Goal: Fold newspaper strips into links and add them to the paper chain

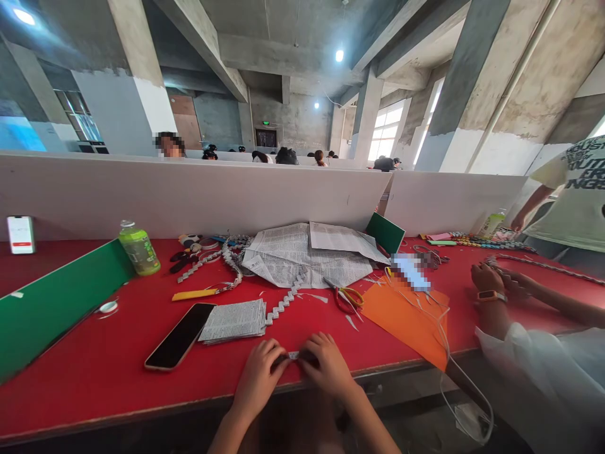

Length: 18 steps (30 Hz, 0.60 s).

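Between my two hands, at the front edge of the red table (104,384), is a small strip of printed paper (293,355). My left hand (263,372) pinches its left end, and my right hand (326,366) grips the right end. Just beyond my left hand lies a stack of cut newsprint pieces (235,321), with a black phone (180,337) beside it. A folded zigzag paper chain (283,306) runs from the stack toward large newspaper sheets (307,255). Scissors with red and yellow handles (348,299) rest among paper scraps.
An orange sheet (401,315) with a white cable lies at right, near a co-worker's hands (491,280). At left stand a green board (61,302) and a green bottle (139,249). A pale partition (189,195) borders the table's back.
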Tool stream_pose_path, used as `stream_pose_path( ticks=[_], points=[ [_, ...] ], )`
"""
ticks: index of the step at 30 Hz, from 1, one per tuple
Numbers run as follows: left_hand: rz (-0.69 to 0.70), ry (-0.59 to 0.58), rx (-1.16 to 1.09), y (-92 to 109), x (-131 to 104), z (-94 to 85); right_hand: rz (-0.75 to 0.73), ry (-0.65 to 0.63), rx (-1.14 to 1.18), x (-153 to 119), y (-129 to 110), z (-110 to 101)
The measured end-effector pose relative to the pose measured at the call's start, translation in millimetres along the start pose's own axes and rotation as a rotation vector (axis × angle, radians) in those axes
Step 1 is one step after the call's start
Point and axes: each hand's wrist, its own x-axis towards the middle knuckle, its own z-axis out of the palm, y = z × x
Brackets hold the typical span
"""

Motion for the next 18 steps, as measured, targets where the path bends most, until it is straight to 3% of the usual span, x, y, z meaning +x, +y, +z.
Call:
stream_pose_path(
  ticks=[18],
  points=[
    [-0.134, 0.050, 0.068, 11, 10, 6.3, 0.185, 0.095, 0.098, 2, 2, -1]
  ],
)
